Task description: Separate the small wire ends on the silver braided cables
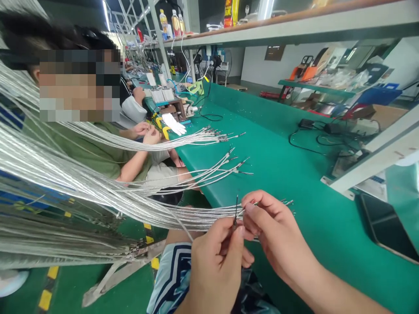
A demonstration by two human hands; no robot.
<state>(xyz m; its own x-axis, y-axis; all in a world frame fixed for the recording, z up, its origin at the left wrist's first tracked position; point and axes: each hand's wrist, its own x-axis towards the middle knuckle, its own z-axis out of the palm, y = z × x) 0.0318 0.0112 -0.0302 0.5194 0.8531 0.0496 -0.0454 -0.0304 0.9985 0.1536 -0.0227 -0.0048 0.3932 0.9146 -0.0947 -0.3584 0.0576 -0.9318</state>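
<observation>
My left hand (218,264) pinches the end of a thin cable between thumb and forefinger. The cable's dark tip (236,211) points up out of the pinch. Close beside it, my right hand (276,229) has thumb and forefinger pressed together; whatever lies between them is too small or hidden to make out. Beneath and behind both hands runs a thick bundle of silvery braided cables (183,216), its ends partly covered by my fingers. A smaller group of cable ends (225,168) and another bundle (209,136) lie farther off over the table edge.
A green work table (271,161) extends away from me. At right a phone (389,226) lies near a white shelf post (369,152). Black wires (307,139) are behind it. A co-worker (88,148) sits at left; a white glove (173,124) lies near a bench device (173,107).
</observation>
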